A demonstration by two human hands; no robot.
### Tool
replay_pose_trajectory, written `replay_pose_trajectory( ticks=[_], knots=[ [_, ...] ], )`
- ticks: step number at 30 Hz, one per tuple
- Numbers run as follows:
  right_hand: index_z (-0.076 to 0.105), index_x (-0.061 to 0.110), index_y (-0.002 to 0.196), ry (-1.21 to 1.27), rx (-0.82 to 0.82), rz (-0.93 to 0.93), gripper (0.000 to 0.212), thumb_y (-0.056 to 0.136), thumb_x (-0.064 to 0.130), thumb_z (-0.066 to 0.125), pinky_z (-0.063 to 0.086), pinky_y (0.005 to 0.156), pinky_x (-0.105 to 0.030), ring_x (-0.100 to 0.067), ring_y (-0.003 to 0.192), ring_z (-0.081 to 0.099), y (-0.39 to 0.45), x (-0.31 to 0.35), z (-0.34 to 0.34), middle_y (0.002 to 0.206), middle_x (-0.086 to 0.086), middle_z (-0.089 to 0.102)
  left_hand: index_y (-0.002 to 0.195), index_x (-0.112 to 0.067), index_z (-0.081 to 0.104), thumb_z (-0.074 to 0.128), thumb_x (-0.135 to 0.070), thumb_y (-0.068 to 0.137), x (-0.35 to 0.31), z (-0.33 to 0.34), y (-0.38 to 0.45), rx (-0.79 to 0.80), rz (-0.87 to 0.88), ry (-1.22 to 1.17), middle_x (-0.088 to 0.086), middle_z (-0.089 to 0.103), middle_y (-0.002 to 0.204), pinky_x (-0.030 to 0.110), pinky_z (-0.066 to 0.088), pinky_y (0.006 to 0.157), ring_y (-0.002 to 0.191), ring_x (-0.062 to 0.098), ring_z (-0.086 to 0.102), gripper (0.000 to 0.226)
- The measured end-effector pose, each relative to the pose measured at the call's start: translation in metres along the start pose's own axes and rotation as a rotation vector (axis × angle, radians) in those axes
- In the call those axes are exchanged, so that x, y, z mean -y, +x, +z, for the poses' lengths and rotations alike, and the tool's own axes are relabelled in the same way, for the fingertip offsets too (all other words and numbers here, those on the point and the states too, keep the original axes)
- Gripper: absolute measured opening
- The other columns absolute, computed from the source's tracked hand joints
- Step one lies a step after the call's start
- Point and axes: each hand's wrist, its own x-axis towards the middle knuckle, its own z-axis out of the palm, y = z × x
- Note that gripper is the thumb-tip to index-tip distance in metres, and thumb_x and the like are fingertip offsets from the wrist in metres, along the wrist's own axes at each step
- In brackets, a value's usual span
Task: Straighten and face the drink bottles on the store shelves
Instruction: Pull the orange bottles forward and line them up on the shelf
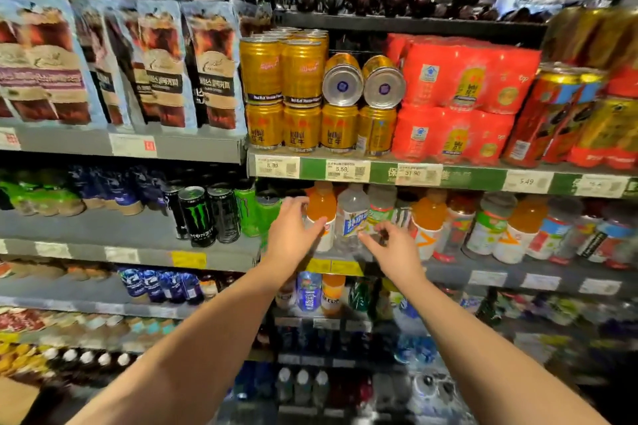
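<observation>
Head view. Both bare arms reach forward to the middle shelf (448, 272), the one with yellow price tags on its front edge. The left hand (293, 231) wraps around the white-labelled lower part of an orange bottle (321, 207), thumb on the right side of the label and fingers curled around the left. This bottle stands upright at the left end of the bottle row, just right of the green cans (257, 212).

The right hand (393, 248) is at the foot of a clear bottle (352, 214) with a blue label, which stands touching the right side of the orange bottle. Its fingers are bent and its fingertips (366, 235) meet the label's lower edge; whether they truly pinch it or only touch cannot be told.

Right of the clear bottle, more bottles stand in a row along the same shelf: a green-labelled one (379, 210) just beside it, then another orange one (428, 217), then several with mixed labels.

Left of the orange bottle, past the green cans, stand black cans (196, 214). On the shelf above the orange bottle are stacked gold cans (283, 93), two of them (362, 83) lying on their sides with their bottoms facing out, and red multipacks (459, 97) to the right of those.
</observation>
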Motion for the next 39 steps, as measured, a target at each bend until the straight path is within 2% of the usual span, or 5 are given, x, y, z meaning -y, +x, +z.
replay_pose_trajectory(
  ticks=[3,7,16,33,39],
  knots=[
    [0.066,0.013,0.108,0.039,-0.005,0.028,0.047,0.088,0.055,0.067,0.043,0.07,-0.029,-0.015,0.085,0.059,0.003,-0.006,0.006,0.094,0.002,0.064,0.136,-0.014,0.047,0.073,-0.043,0.087,-0.01,0.011,0.014,0.023,0.017,0.058,0.002,0.045,0.127,0.036,0.052,0.071,0.087,0.018,0.062,0.062],
    [0.064,0.021,0.108,0.102,0.008,0.093,0.042,0.087,0.057,0.067,0.051,0.08,-0.034,-0.013,0.095,0.059,0.01,-0.012,0.014,0.102,0.005,0.064,0.115,-0.009,0.047,0.073,-0.044,0.087,-0.016,0.027,0.032,0.035,-0.035,0.126,0.006,0.051,0.113,0.033,0.041,0.068,0.085,0.022,0.061,0.052],
    [0.06,0.026,0.09,0.187,0.003,0.179,0.029,0.085,0.054,0.064,0.048,0.073,-0.037,-0.013,0.088,0.056,0.027,-0.014,0.027,0.095,0.005,0.061,0.089,-0.016,0.042,0.08,-0.049,0.076,-0.011,0.044,0.044,0.042,-0.155,0.121,0.001,0.039,0.098,0.035,0.038,0.068,0.088,0.031,0.059,0.052],
    [0.056,0.016,0.1,0.041,-0.232,0.203,0.017,0.097,0.033,0.057,0.043,0.067,-0.035,-0.022,0.084,0.055,0.01,-0.047,-0.009,0.091,0.0,0.058,0.132,-0.02,0.051,0.083,-0.033,0.074,-0.003,0.055,0.002,-0.032,-0.025,-0.099,0.003,0.062,0.127,0.036,0.049,0.091,0.114,0.028,0.059,0.068],
    [0.046,0.011,0.138,-0.017,-0.163,0.171,0.046,0.098,0.029,0.059,0.047,0.089,-0.038,-0.026,0.112,0.057,0.023,-0.036,-0.016,0.124,-0.007,0.057,0.126,-0.014,0.06,0.086,-0.027,0.072,0.0,0.059,-0.008,-0.057,0.004,-0.116,0.004,0.062,0.122,0.032,0.046,0.089,0.112,0.027,0.059,0.061]
  ],
)
